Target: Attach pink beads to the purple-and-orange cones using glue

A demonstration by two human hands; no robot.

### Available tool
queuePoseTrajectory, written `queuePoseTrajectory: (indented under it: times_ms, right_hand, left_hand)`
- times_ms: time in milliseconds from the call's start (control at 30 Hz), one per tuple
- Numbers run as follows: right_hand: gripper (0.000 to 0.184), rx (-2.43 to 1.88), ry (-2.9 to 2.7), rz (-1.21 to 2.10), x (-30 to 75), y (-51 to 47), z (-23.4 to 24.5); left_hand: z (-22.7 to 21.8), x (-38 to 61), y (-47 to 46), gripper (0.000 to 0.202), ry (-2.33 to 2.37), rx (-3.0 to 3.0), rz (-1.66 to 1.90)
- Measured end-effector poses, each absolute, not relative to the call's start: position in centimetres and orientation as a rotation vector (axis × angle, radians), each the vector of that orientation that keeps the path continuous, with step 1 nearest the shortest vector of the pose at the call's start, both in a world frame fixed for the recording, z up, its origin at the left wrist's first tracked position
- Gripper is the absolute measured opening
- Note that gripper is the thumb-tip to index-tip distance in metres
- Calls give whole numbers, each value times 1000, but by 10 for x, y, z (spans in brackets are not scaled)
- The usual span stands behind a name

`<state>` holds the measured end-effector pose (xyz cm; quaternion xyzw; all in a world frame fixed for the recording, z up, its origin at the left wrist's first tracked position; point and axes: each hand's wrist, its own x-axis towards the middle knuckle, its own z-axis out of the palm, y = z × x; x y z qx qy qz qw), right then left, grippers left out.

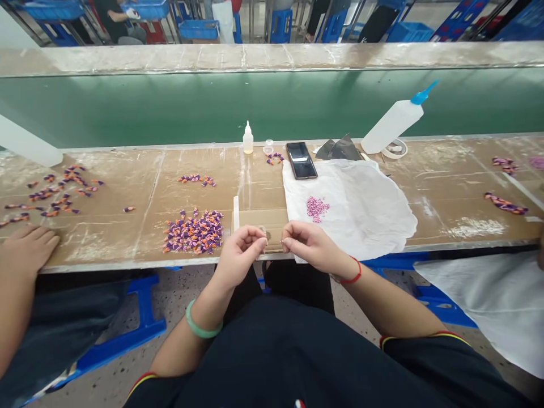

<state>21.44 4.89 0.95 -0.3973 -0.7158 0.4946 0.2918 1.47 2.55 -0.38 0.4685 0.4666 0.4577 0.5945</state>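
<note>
My left hand [244, 252] is closed in a pinch above the table's front edge; whatever sits between its fingertips is too small to name. Facing it, my right hand [312, 245] also pinches, and a tiny item at its fingertips cannot be made out. A gap separates the two hands. Beneath them lies a piece of cardboard [274, 218] with a small dark round spot on it. Left of my left hand is a pile of small purple and orange pieces [195, 232]. Pink beads [317, 208] rest on a white cloth [361, 198] beyond my right hand.
A phone [301, 160], a small dropper bottle [247, 140] and a large blue-tipped bottle [393, 126] stand or lie along the back. A tape roll [395, 148] is beside the large bottle. A co-worker's hand [32, 249] rests at left, near more purple-orange pieces [63, 190].
</note>
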Motion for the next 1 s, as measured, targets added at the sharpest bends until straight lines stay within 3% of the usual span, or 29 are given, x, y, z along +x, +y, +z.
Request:
queuePoseTrajectory:
  times_ms: [300, 1000]
  right_hand:
    - [14, -1234, -2754, 748, 184, 102, 0]
    - [13, -1261, -3051, 552, 172, 113, 3]
  left_hand:
    - [-30, -26, 12, 26, 1256, 989, 1071]
    - [-40, -29, 6, 23, 1252, 912, 1048]
